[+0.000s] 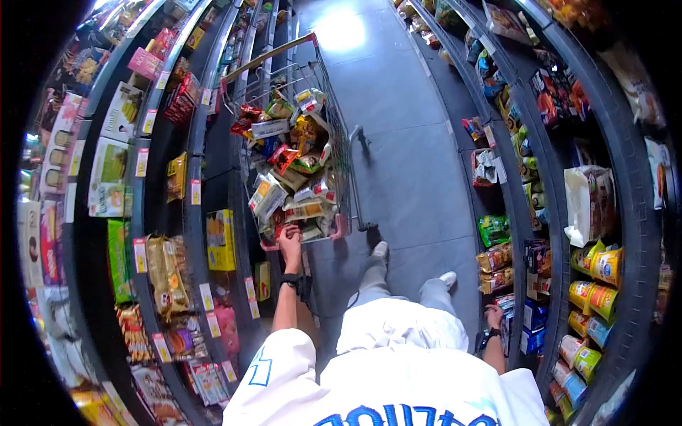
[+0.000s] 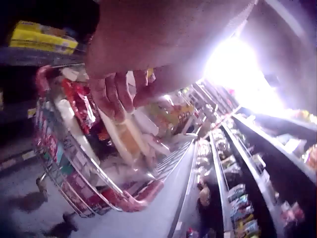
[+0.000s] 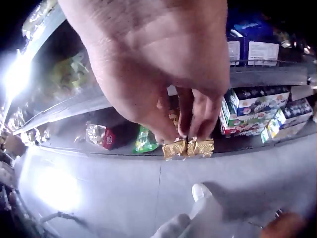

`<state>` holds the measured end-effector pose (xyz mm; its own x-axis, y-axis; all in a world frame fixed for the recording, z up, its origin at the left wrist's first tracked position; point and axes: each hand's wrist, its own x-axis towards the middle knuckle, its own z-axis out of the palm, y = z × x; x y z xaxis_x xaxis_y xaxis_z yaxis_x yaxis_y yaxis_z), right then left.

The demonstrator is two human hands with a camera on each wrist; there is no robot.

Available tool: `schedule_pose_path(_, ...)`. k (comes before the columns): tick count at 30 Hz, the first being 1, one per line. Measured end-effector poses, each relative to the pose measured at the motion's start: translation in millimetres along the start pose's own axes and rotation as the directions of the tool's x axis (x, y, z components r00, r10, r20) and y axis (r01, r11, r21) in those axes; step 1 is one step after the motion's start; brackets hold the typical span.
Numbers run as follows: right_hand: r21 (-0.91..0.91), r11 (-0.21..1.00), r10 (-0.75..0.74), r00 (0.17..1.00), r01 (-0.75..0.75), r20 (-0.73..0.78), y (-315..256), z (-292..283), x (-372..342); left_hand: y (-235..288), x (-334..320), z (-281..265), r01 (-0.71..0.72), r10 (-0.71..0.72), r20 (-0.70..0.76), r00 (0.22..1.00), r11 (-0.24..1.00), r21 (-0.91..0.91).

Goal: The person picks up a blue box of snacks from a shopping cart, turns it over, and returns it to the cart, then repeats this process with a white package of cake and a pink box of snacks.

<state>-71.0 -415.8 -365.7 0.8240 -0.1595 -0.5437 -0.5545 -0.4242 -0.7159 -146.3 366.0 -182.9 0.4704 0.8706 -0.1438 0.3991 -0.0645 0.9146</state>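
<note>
My left hand (image 1: 289, 245) is at the near end of a wire shopping cart (image 1: 343, 226) heaped with packaged snacks. In the left wrist view its bent fingers (image 2: 113, 99) hang over the goods, right at a cream-and-orange pack (image 2: 128, 141). A red packet (image 2: 81, 106) lies beside them. By the right-hand shelf, my right hand (image 1: 494, 314) is lowered with loosely bent fingers. Just ahead of it lie biscuit packs (image 1: 495, 257). In the right wrist view the fingertips overlap two gold-wrapped packs (image 3: 200, 148); nothing shows held in them.
Tall shelves of boxed and bagged snacks line both sides of a narrow aisle. A green bag (image 1: 494, 229) sits on the low right shelf, and stacked boxes (image 3: 257, 106) stand beside the gold packs. A yellow box (image 1: 221, 240) is on the left shelf. Grey floor (image 1: 405, 170) runs between.
</note>
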Motion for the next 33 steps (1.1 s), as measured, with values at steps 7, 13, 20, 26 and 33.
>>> schedule_pose_path(7, -0.155, 0.960, 0.262, 0.944, -0.233, 0.201, -107.2, 93.9, -89.5, 43.1, 113.3, 55.3, -0.078, 0.081, 0.020, 0.996, 0.820, 0.567)
schedule_pose_path(13, -0.174, 0.973, 0.198, 0.936, -0.151, 0.292, -173.1, 149.7, -124.4, 23.6, 146.0, 96.0, 0.076, -0.117, 0.012, 0.993, 0.715, 0.694)
schedule_pose_path(20, -0.069, 0.997, 0.065, 0.909, -0.040, 0.411, -290.1, 166.2, -133.6, 78.3, 118.4, 58.1, -0.037, -0.180, 0.286, 0.941, 0.785, 0.618)
schedule_pose_path(26, -0.021, 0.938, -0.328, 0.907, 0.346, 0.266, -396.6, 169.8, -158.9, 110.6, 88.3, 23.7, -0.207, -0.040, 0.491, 0.870, 0.875, 0.438)
schedule_pose_path(33, 0.565, 0.761, -0.586, 0.712, 0.320, 0.386, -530.6, 185.3, -242.8, 315.7, -31.3, 16.8, 0.185, 0.182, 0.936, 0.301, 0.952, -0.244)
